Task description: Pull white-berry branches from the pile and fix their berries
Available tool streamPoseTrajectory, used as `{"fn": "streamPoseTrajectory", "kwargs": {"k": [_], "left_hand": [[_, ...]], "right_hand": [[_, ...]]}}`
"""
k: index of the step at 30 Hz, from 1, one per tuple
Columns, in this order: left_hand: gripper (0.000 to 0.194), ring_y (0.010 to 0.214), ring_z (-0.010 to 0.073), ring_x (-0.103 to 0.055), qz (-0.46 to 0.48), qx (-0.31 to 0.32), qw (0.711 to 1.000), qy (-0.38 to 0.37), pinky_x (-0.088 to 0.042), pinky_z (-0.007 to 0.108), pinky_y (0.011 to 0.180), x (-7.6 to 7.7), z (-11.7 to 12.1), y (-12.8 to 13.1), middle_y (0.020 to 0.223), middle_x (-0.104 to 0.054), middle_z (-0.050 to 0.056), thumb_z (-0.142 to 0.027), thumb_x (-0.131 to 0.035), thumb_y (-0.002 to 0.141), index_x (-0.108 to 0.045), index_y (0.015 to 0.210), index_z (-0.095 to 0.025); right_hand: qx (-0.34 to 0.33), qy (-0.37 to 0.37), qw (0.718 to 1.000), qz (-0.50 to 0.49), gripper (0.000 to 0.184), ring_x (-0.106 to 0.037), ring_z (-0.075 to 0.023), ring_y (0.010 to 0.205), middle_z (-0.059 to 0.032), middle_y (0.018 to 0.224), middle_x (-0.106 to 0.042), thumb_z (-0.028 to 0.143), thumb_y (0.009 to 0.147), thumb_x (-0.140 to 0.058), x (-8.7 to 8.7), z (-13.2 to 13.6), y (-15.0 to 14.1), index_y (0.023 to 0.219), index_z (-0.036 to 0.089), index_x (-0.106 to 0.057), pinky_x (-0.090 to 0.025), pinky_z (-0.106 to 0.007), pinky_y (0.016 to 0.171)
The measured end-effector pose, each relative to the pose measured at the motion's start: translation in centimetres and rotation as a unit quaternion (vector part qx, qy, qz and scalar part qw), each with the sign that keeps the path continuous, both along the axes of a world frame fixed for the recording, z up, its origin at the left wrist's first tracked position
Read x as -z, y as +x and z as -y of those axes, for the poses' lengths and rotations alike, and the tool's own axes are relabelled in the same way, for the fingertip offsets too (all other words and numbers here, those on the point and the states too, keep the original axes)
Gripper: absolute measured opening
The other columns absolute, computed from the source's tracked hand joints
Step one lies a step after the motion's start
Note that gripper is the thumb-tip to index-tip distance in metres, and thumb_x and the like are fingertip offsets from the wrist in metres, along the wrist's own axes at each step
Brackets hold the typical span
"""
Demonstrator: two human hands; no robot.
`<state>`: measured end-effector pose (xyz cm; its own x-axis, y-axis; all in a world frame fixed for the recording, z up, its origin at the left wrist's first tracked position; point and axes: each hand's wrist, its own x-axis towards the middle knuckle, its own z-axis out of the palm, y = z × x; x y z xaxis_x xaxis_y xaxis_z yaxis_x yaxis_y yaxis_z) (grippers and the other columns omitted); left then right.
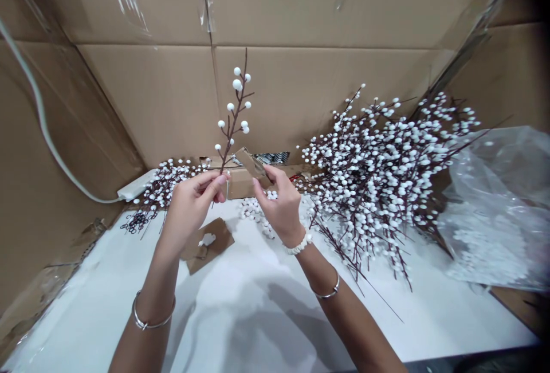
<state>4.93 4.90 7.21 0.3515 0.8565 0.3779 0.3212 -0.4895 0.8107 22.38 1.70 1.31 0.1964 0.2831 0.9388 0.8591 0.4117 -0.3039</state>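
Observation:
My left hand (197,198) pinches the lower end of an artificial berry stem (233,118), brown and twiggy with several white berries. The stem stands nearly upright, leaning slightly right at the top. To its right, my right hand (279,204) has thumb and fingers closed on a small strip of brown cardboard (250,164), tilted toward the stem; part of the strip is hidden by the fingers. Below the hands, a flat cardboard piece (217,247) with a white blob (207,240) on it lies on the white table (240,315). Loose white berries (258,215) are scattered behind my right hand.
A large heap of white-berried stems (378,172) fills the right side, beside a clear plastic bag (494,241) of white pieces. A smaller bunch (165,187) lies left, near a white power strip (137,185) and cable. An open cardboard box (240,185) stands behind; cardboard walls (326,92) enclose the table.

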Motion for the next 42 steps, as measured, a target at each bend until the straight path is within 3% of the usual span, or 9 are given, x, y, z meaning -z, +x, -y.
{"fn": "streamPoseTrajectory", "kwargs": {"k": [21, 32, 42], "left_hand": [[0.031, 0.057, 0.0094, -0.052, -0.022, -0.009, 1.0, 0.013, -0.04, 0.021, 0.056, -0.3, 0.0, -0.2, 0.059, -0.061, -0.002, -0.042, -0.057, 0.09, -0.064, 0.071, -0.019], [0.027, 0.059, 0.0104, -0.055, -0.019, -0.01, 1.0, 0.015, -0.043, 0.021, 0.059, -0.3, -0.1, -0.4, 0.061, -0.062, -0.001, -0.04, -0.057, 0.09, -0.069, 0.08, -0.018], [0.024, 0.058, 0.0115, -0.056, -0.022, -0.017, 1.0, 0.001, -0.043, 0.021, 0.058, -0.3, -0.2, -0.4, 0.057, -0.062, -0.001, -0.04, -0.061, 0.087, -0.071, 0.085, -0.018]], "right_hand": [[-0.005, 0.009, 1.0, 0.013, 0.026, -0.069, -0.019, 0.09, -0.0092, 0.099, -0.072, 0.019, 0.09, -0.059, -0.1, 0.1, -0.1, 0.116, 0.017, -0.057, -0.058, -0.033, 0.081], [0.013, -0.008, 1.0, 0.013, 0.025, -0.068, -0.0195, 0.089, -0.0102, 0.1, -0.071, 0.023, 0.091, -0.057, 0.0, 0.0, 0.3, 0.116, 0.017, -0.058, -0.058, -0.035, 0.079], [0.063, 0.006, 0.998, -0.026, 0.022, -0.068, -0.0166, 0.079, -0.0064, 0.093, -0.071, 0.023, 0.089, -0.06, -1.3, 0.6, 2.2, 0.11, 0.018, -0.059, -0.058, -0.031, 0.072]]}}
